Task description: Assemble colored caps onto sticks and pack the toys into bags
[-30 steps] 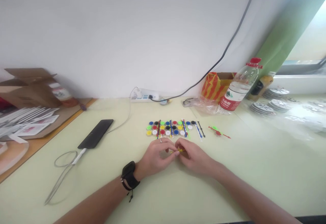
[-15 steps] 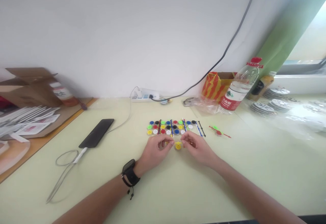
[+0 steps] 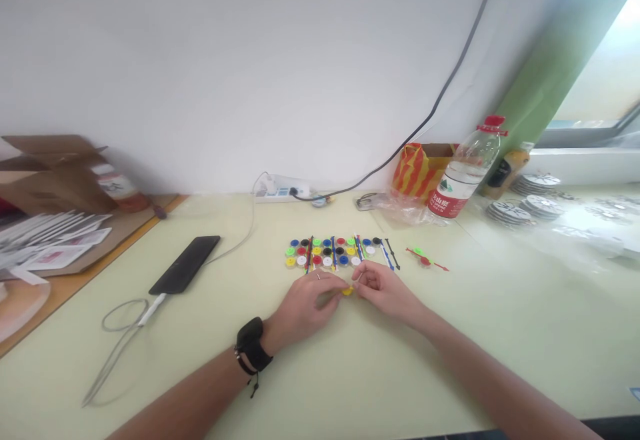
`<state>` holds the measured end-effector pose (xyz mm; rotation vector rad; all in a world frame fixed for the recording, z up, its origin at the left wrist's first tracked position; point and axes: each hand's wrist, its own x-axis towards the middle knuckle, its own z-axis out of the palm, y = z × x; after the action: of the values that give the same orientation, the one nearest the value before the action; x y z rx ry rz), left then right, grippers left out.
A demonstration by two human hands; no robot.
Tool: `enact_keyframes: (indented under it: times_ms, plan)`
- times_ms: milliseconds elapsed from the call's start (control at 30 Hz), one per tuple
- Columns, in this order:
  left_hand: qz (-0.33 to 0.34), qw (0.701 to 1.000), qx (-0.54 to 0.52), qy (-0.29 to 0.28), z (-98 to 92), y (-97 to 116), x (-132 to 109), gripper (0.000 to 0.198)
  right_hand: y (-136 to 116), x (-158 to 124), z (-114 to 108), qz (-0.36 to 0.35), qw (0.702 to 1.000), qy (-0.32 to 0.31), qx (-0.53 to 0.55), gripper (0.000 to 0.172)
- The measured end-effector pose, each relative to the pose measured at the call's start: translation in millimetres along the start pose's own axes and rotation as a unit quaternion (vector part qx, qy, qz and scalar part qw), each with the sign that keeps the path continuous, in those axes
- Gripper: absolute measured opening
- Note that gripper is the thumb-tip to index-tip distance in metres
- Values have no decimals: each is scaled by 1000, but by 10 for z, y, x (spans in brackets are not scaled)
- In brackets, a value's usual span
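A small yellow round plastic piece is pinched between the fingertips of both hands, low over the table, and mostly covered by them. My left hand is closed with thumb and forefinger at its left edge; a black watch is on that wrist. My right hand is closed too, its fingertips against the piece's right side. Just beyond the hands stand rows of small coloured discs with thin plastic arrows lying among and beside them. Off to the right lies a red arrow with green and red discs.
A black phone on a cable lies to the left. Along the wall are a power strip, a striped bag and a large water bottle. Stacked round plates stand at right, a cardboard box at left.
My hands have come closer together, and their fingertips now cover most of the yellow piece. A small yellow arrow that showed on top of it is now hidden. The view has shifted slightly.
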<state>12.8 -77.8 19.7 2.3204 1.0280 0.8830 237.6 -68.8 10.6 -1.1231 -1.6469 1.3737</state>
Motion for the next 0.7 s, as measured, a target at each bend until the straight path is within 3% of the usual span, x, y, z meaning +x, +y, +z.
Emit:
enact_keyframes:
  times_ms: [333, 567, 700]
  plan:
    - [47, 998, 50, -13, -13, 68, -5, 26, 2, 4, -37, -25, 999, -13, -19, 20]
    - [31, 996, 74, -25, 12, 96, -16, 22, -14, -13, -45, -50, 996, -31, -63, 15]
    - [32, 997, 69, -27, 7, 103, -25, 22, -21, -55, -84, -54, 990, 0, -128, 17]
